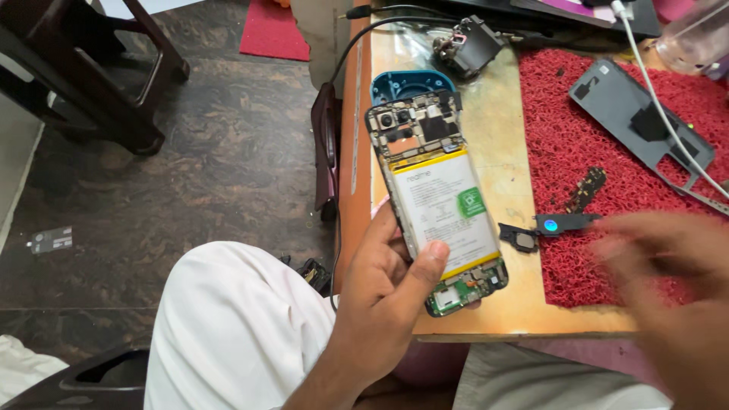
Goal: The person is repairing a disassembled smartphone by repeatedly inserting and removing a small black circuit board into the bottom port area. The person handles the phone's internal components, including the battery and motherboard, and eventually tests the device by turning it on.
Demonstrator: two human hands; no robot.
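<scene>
My left hand grips an opened phone with its back cover off; the white battery, camera modules and green circuit board are exposed. The thumb lies across the lower part of the battery. My right hand is blurred over the red mat at the right, close to a small black speaker part with a blue dot. Whether this hand holds anything cannot be made out. A narrow dark circuit strip lies on the mat just above that part.
A grey phone back cover lies on the mat at the far right under a white cable. A blue round tool and a black charger block sit on the wooden table. A dark stool stands on the floor at left.
</scene>
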